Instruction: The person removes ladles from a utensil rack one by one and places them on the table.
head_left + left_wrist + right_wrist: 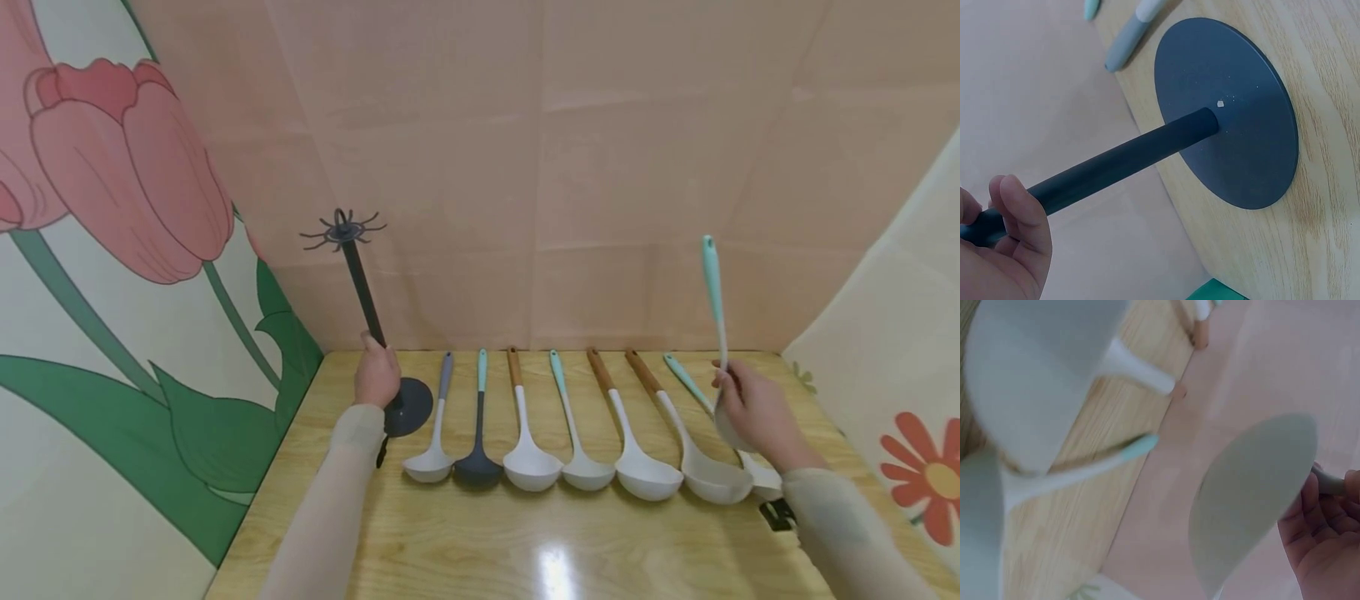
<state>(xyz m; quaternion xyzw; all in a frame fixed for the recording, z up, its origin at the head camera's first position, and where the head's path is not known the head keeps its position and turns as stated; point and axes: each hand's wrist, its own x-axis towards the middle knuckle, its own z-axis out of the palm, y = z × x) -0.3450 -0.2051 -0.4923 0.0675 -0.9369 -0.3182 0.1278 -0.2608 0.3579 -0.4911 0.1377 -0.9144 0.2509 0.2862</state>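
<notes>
My left hand (377, 373) grips the pole of a dark rack stand (362, 287), fingers curled round it. Thin hooks spread at its top, and its round base (1247, 150) is at the table's back left. On the right, my right hand (761, 412) holds a ladle (712, 279) by its pale shaft, just by the bowl, above the table. Its mint handle points up; the bowl (1254, 494) shows whole in the right wrist view but is partly behind the hand in the head view. A mint-handled white ladle (688, 382) lies beneath that hand, partly covered.
Several more ladles lie side by side across the wooden table (450, 542), handles toward the back wall. Among them are a grey-handled one (445, 375), a dark one (478, 473) and some with brown handles (600, 368). Printed flower sheets (127, 167) hang at both sides.
</notes>
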